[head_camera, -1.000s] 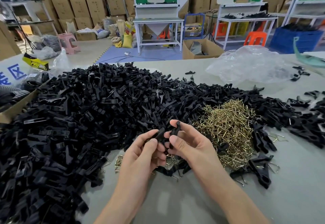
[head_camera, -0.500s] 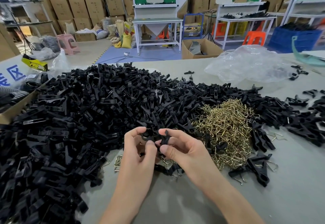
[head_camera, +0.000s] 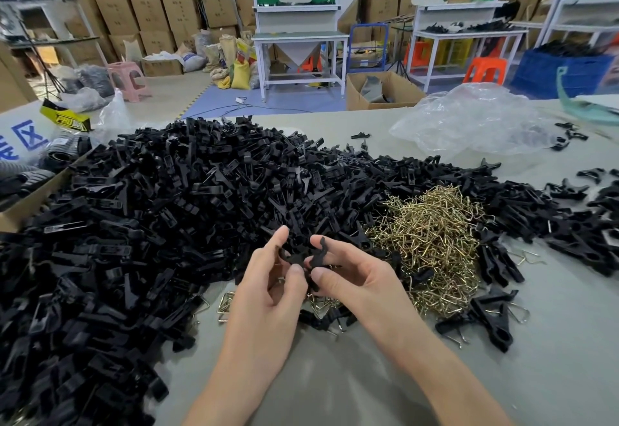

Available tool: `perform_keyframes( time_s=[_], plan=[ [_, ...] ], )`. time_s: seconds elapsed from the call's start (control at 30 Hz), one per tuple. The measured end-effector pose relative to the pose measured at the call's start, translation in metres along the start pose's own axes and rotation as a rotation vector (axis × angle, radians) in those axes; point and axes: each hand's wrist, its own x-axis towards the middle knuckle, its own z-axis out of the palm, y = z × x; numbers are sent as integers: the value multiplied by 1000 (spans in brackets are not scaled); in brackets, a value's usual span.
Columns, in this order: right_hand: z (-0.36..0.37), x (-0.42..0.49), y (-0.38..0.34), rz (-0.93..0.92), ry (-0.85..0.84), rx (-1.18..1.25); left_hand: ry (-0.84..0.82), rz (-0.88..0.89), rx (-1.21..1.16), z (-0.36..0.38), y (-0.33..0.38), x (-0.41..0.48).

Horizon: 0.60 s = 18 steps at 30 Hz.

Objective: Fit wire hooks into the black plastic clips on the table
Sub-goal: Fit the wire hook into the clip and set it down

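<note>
A huge heap of black plastic clips [head_camera: 174, 211] covers the left and middle of the grey table [head_camera: 552, 358]. To its right lies a mound of brass-coloured wire hooks [head_camera: 432, 241]. Just in front of the heap, my left hand [head_camera: 268, 291] and my right hand [head_camera: 355, 278] meet and pinch black clip pieces [head_camera: 306, 255] between thumbs and forefingers. I cannot tell whether a wire hook is between the fingers. A few loose hooks [head_camera: 227, 305] lie on the table under my hands.
Several clips with wire hooks fitted [head_camera: 492, 318] lie at the right front, more black clips [head_camera: 586, 224] farther right. A crumpled clear plastic bag [head_camera: 475, 124] sits at the back right. A cardboard box [head_camera: 30, 191] stands at the left edge.
Both hands have drawn slightly nearer to me and shifted their grip; the clip pieces between the fingertips have turned, and my left forefinger is now lifted straighter.
</note>
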Motion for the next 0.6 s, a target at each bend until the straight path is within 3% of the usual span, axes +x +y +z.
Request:
perform_keyframes(
  time_s=[0.6],
  plan=[
    [-1, -1, -1, -16, -2, 25, 34, 9, -79, 1, 2, 0]
  ],
)
